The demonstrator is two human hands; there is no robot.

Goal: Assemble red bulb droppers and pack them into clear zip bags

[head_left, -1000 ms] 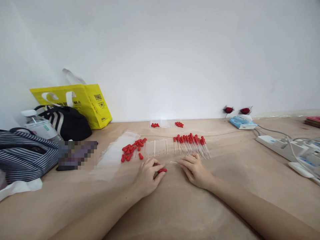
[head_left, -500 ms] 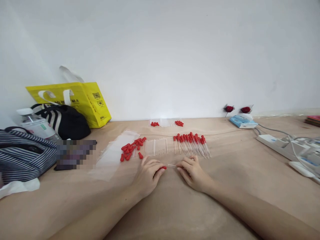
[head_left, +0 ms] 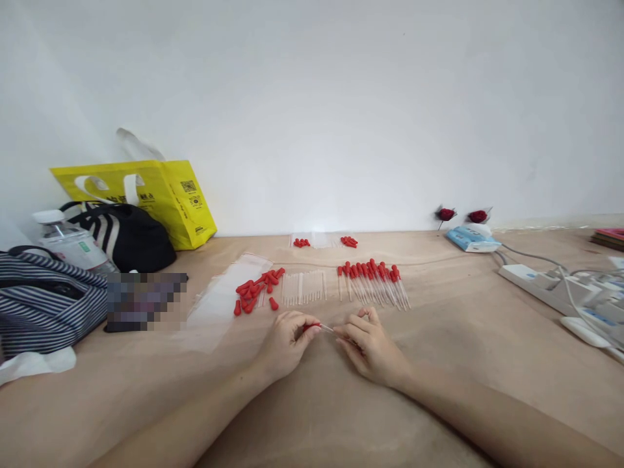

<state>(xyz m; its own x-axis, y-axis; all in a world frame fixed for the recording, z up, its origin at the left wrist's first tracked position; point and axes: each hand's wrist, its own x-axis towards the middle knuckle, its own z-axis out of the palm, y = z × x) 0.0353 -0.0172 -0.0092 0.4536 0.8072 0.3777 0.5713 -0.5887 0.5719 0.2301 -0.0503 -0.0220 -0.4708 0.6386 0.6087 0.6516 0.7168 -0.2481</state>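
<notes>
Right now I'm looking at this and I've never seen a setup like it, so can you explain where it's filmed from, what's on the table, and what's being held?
There's no machine here, just a person's two bare hands. The camera is worn on their head, looking forward and down, so you see what's in front of them.

The left hand pinches a red dropper bulb. The right hand holds a clear dropper tube whose end meets the bulb; how far in it sits is too small to tell.

Beyond them on the table lie loose red bulbs, bare clear tubes in a row, and bulb-topped droppers. A yellow tote bag stands at left; a power strip lies at right.
</notes>
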